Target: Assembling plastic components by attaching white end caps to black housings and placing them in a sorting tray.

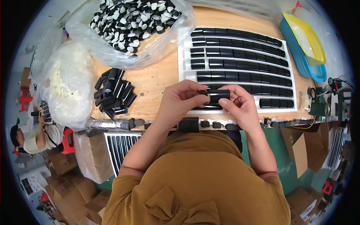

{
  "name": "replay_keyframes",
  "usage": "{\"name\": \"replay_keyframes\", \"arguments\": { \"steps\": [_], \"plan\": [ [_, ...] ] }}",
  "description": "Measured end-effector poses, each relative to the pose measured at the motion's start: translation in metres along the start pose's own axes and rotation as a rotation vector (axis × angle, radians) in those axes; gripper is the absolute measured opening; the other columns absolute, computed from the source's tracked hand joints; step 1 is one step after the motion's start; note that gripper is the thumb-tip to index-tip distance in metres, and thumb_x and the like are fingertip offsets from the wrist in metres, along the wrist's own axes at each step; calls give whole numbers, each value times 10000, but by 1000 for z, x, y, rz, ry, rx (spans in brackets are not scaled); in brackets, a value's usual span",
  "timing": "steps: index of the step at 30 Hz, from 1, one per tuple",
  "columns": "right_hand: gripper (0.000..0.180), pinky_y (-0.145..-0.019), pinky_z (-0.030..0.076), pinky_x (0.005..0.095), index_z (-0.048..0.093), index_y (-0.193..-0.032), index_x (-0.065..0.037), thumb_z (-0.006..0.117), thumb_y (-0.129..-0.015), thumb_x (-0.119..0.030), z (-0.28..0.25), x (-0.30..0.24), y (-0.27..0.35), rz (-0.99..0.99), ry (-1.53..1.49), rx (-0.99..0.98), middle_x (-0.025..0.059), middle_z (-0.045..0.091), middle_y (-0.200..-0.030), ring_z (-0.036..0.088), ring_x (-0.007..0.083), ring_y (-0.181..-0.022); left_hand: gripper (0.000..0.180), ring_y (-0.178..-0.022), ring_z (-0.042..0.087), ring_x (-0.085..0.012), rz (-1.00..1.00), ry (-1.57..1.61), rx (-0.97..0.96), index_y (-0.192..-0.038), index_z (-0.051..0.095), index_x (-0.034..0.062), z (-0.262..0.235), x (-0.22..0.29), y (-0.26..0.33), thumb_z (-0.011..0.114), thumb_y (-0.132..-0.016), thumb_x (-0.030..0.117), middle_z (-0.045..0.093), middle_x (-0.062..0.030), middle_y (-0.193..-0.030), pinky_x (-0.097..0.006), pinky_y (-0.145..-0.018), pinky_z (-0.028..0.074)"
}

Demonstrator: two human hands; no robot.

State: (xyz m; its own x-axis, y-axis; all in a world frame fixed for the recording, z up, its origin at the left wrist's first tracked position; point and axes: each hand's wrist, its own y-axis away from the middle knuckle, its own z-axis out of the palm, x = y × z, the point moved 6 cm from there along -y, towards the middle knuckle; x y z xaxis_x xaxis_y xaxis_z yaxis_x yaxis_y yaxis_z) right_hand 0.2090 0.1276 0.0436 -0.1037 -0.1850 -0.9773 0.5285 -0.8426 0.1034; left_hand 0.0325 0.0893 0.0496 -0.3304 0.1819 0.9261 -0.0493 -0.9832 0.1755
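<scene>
Both hands meet over the near edge of the wooden table (157,80). The left hand (180,101) and the right hand (240,107) each pinch one end of a short black tube (217,95), thumbs and fingertips closed around it, so that it lies level between them just above the nearest rows of the white tray (182,56). The two-ended hold appears meant to steady the piece while the fingers work at its left end, where a pale spot shows; whether this is a cap or an insert cannot be determined.

Directly beyond the grip, the tray carries curved rows of matching black tubes laid end to end. The nearest rows look only partly filled close to the hands, which would explain working so close to it. To the left of the grip lies a loose pile of black tubes (112,93). Farther out, an open clear bag of small black and white caps (131,18) sits within reach, with a bag of white parts (67,82) beside it. Right of the tray stands a blue basket (303,56) holding a yellow one.

The palms, and most of the tube between the fingers, are covered. Small dark pieces along the table edge below the grip are too small to identify.
</scene>
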Motion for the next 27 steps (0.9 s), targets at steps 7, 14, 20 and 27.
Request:
{"name": "replay_keyframes", "arguments": {
  "steps": [7, 14, 20, 27],
  "plan": [
    [258, -604, 455, 174, 570, -1135, -4, 653, -893, -37, 2, -2, 8, 16, 47, 21, 27, 651, -896, 556, 41, -680, 356, -839, 637, -118, 60, -34, 39, -1169, 649, -10, 5, -1, 9, 678, -821, -80, 662, -44, -902, -239, -770, 532],
    [256, -587, 460, 185, 551, -1148, 6, 630, -908, -35, 10, -5, 12, 38, -12, 9, 36, 648, -874, 561, 57, -658, 329, -855, 652, -124, 44, -5, 78, -1133, 654, -31, 4, -4, 16, 701, -810, -72, 676, -75, -925, -249, -792, 546],
    [247, -559, 474, 184, 564, -1137, 16, 635, -904, -27, 12, -9, 9, 47, -114, 44, 8, 601, -752, 573, 54, -623, 315, -848, 668, -142, 69, 82, 126, -1108, 652, -46, 9, -7, 19, 707, -800, -82, 686, -96, -934, -252, -781, 552],
    [222, -618, 500, 208, 549, -1126, 3, 615, -922, -57, 17, 10, 11, 100, -125, -101, 45, 640, -821, 612, 88, -683, 443, -1140, 581, -215, 13, 83, 72, -1200, 584, -32, -7, -10, -1, 448, -1016, 347, 625, -158, -1197, -382, -974, 450]
  ]
}}
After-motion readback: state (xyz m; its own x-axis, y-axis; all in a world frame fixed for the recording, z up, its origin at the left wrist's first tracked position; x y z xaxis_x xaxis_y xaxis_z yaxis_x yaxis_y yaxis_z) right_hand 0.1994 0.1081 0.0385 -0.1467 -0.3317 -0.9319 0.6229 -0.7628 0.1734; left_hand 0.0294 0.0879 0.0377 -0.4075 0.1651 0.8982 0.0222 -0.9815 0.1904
